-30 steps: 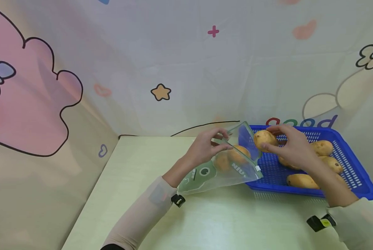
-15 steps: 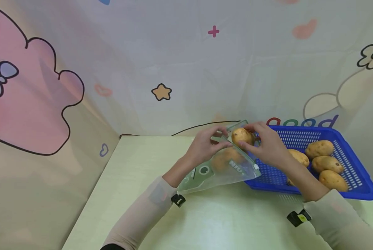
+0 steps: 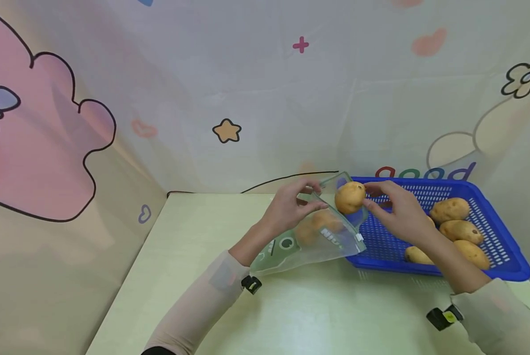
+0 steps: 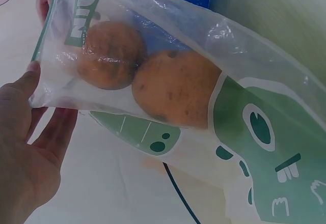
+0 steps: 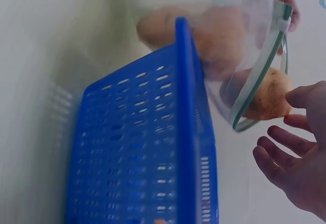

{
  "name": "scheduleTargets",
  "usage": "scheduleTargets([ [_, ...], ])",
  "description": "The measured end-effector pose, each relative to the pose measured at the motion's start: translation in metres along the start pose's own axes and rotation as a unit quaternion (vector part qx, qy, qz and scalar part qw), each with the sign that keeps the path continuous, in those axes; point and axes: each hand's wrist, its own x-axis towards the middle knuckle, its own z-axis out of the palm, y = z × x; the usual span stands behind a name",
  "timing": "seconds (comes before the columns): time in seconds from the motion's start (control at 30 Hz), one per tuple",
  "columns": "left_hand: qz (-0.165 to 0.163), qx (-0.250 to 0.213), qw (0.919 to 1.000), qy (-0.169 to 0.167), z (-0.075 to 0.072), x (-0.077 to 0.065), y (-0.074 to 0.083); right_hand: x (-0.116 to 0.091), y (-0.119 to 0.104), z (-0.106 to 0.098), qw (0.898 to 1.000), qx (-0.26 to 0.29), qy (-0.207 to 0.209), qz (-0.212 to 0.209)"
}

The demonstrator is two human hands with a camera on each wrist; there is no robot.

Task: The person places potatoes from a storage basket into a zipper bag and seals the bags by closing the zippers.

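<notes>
My left hand point(image 3: 287, 204) pinches one side of the mouth of a clear zip bag point(image 3: 287, 254) with a green cartoon print. Two potatoes point(image 4: 175, 87) lie inside the bag, seen through its plastic. At the bag's mouth, another potato point(image 3: 350, 197) sits partly within the opening. My right hand point(image 3: 400, 212) holds that potato's right end between thumb and forefinger tips; its other fingers point(image 5: 277, 155) hang apart from it. In the right wrist view the green zip edge point(image 5: 260, 79) crosses in front of this potato. A slider point(image 3: 359, 237) shows at the near end of the zip.
A blue perforated basket point(image 3: 509, 246) stands at the right, behind and beside the bag, with several potatoes point(image 3: 462, 231) in it. Its left wall is close to the bag's mouth. A pale table point(image 3: 194, 246) extends leftward, and a printed cloth point(image 3: 265, 98) hangs behind.
My right hand brought the potato left from over the basket to the bag's mouth, then drew slightly back right, its grip now at the potato's end. My left hand stays almost still.
</notes>
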Motion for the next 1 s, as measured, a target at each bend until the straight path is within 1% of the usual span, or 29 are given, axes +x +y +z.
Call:
scheduleTargets([
  [0.17,-0.009,0.005,0.9999,-0.002,0.001,-0.001,-0.001,-0.003,0.004,0.000,1.000,0.019,-0.024,-0.003],
  [0.27,-0.007,0.002,1.0000,-0.002,0.002,0.000,-0.002,0.000,0.001,0.001,0.999,0.039,-0.031,-0.005],
  [0.43,-0.002,-0.001,1.0000,-0.001,0.003,0.000,-0.001,0.007,-0.009,0.003,0.998,0.056,-0.034,-0.007],
  [0.5,-0.005,0.001,1.0000,0.001,0.002,-0.002,-0.001,0.008,-0.010,0.004,0.998,0.059,-0.034,0.003],
  [0.6,-0.010,0.002,0.9999,0.004,0.000,-0.004,-0.001,0.005,-0.007,0.003,0.997,0.059,-0.030,0.027],
  [0.73,-0.018,0.000,0.9998,0.004,-0.003,-0.006,-0.002,-0.002,0.006,-0.001,0.997,0.042,-0.023,0.054],
  [0.83,-0.018,0.000,0.9998,0.000,-0.004,-0.006,-0.002,-0.006,0.022,-0.005,0.997,0.016,-0.028,0.069],
  [0.9,-0.015,0.001,0.9999,-0.002,-0.004,-0.006,-0.003,-0.008,0.036,-0.008,0.996,-0.011,-0.041,0.082],
  [1.0,-0.012,0.001,0.9999,-0.007,-0.004,-0.007,-0.004,-0.013,0.060,-0.013,0.990,-0.055,-0.073,0.108],
])
